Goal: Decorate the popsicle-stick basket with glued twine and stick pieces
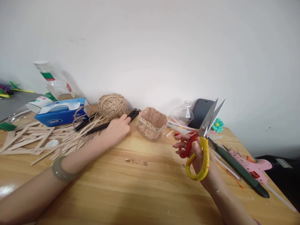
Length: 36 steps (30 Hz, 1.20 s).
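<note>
My right hand grips a pair of scissors by its red and yellow handles, blades pointing up and slightly parted. My left hand reaches forward with curled fingers over a long black bar; what the fingers hold is hidden. Just behind that hand sits a ball of brown twine, with loose strands trailing left. Between my two hands stands a small basket of wooden sticks, trimmed with a beaded strand around its outside.
Several craft sticks, a blue tissue box and a plastic bottle lie or stand left. Rightward are a clear container, a dark phone, a green-handled knife and a pink glue gun near the table's edge.
</note>
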### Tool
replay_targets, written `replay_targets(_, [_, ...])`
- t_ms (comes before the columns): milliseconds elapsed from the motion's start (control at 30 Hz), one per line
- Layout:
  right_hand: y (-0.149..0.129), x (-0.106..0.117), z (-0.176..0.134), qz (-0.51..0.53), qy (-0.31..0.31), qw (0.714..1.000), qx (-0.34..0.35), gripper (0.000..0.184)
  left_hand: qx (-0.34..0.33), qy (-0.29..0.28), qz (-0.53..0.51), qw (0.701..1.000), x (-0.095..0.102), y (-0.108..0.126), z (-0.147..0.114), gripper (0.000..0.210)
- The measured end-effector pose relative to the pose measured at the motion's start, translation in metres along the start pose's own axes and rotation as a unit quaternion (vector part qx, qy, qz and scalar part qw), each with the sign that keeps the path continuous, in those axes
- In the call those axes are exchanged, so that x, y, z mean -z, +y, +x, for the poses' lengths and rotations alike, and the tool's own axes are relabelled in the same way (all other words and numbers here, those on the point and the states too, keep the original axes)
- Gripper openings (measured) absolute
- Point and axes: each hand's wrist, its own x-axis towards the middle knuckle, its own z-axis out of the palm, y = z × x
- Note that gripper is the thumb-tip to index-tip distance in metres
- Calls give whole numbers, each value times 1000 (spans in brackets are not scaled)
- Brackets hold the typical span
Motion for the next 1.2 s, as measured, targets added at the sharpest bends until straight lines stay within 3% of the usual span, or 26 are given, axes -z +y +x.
replay_targets(167, [3, 2, 2, 6, -6, 1000, 2, 37, 63, 2, -121, 991, 9, -5, 2, 26])
replay_targets(333, [4, 2, 0, -9, -4, 1000, 2, 37, 66, -42, -308, 948, 33, -3, 2, 26])
replay_targets(400, [3, 0, -1, -15, -9, 1000, -3, 36, 66, -60, -408, 909, 40, 2, 0, 22])
replay_targets(533, [1, -5, -4, -6, -7, 1000, -14, 30, 92, -90, -634, 763, 42, 17, -4, 13])
replay_targets(633, [-2, -12, -8, -8, -1, 999, -43, 25, 104, -125, -687, 708, 42, 28, -6, 17])
replay_targets(733, [-5, -20, -16, -26, -10, 998, -56, 21, 119, -150, -713, 675, 42, 39, -9, 16])
replay_targets(967, [-13, -33, -33, -50, -81, 993, -64, 19, 145, -148, -731, 650, 37, 68, -16, 13])
replay_targets(1200, [-11, -36, -34, -55, -77, 991, -93, 21, 129, -140, -700, 688, 29, 84, -22, 14])
